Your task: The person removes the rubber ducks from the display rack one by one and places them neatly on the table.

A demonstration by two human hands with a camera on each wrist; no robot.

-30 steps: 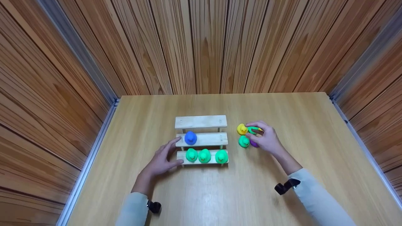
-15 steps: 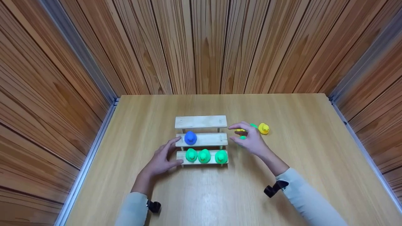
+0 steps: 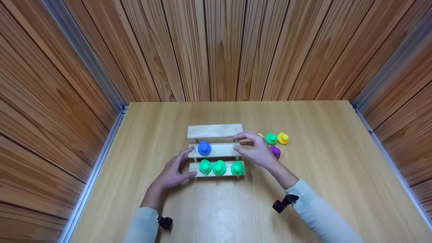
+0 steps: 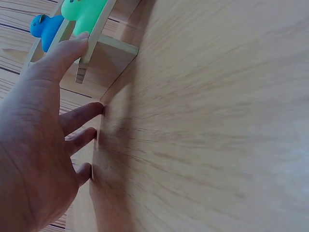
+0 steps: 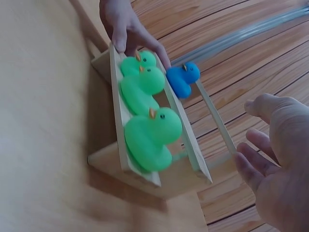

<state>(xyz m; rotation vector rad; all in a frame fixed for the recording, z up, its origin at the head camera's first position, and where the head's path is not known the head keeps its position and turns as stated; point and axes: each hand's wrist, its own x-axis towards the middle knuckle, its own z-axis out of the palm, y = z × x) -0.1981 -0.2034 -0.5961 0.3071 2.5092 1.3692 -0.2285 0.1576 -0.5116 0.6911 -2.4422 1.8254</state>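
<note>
A three-step wooden stand (image 3: 219, 150) holds a blue rubber duck (image 3: 204, 148) on its middle step and three green rubber ducks (image 3: 219, 167) along the lowest one. My left hand (image 3: 172, 172) is at the stand's left end. Its thumb rests on the front step's edge (image 4: 83, 58), and its index finger reaches the middle step. Nothing is held in my right hand (image 3: 258, 150), whose thumb and fingers are spread apart at the stand's right end. In the right wrist view its fingertips (image 5: 240, 157) come right up to the end of the top step.
Beyond my right hand lie more rubber ducks on the table (image 3: 324, 141): a green duck (image 3: 271, 138), a yellow duck (image 3: 283, 138) and a purple duck (image 3: 275, 152). Another yellow duck (image 3: 261, 135) is mostly hidden by the hand. Wood-panelled walls (image 3: 222, 50) enclose the table.
My right hand has moved left from the loose ducks to the stand's right end, uncovering the purple duck. My left hand has stayed in place, and the stand has barely shifted.
</note>
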